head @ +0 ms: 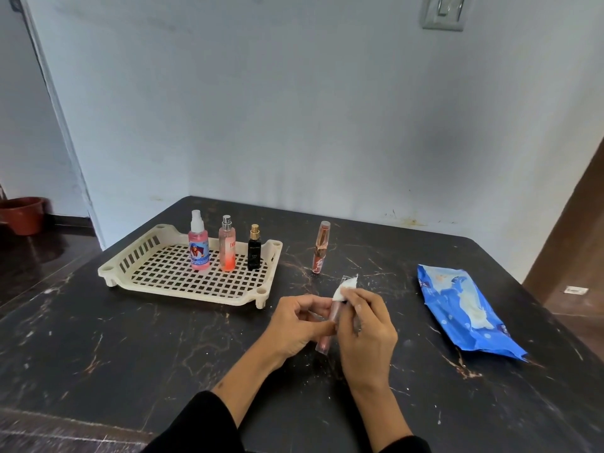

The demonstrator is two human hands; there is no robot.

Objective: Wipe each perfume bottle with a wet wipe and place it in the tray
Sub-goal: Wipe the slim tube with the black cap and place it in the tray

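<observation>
- The table [137, 354] spreads under both hands, a dark slab with a polished, marble-like face, veined in pale and rusty streaks and dotted with white flecks.
- The tray [183, 289] sits up and to the left of the left hand, cream plastic, rectangular, with a square-grid floor, slotted walls and round corner posts.
- The wipes pack [464, 317] lies flat well out to the right of the right hand, a crinkly blue foil pouch with a white flap along its top.
- The left hand [299, 325] curls round the lower part of a slim bottle, thumb and fingers pinching it.
- The right hand [364, 328] is closed too, fingers pressing a wet wipe against that same bottle's upper part.
- Three bottles stand upright in the tray's far side, beyond the left hand: a pink spray bottle [198, 245] with a white nozzle and a printed label, a clear bottle [227, 248] with orange-pink liquid and a silver top, and a black bottle [254, 247], square-shouldered with a gold neck.
- A copper tube bottle [321, 248] stands alone on the table, straight beyond the right hand, outside the tray.
- The held bottle [323, 344] is a narrow, clear, pinkish tube, tilted between both hands just above the table.
- The wet wipe [346, 286] pokes from the right hand's fingertips, white, soft and crumpled.
</observation>
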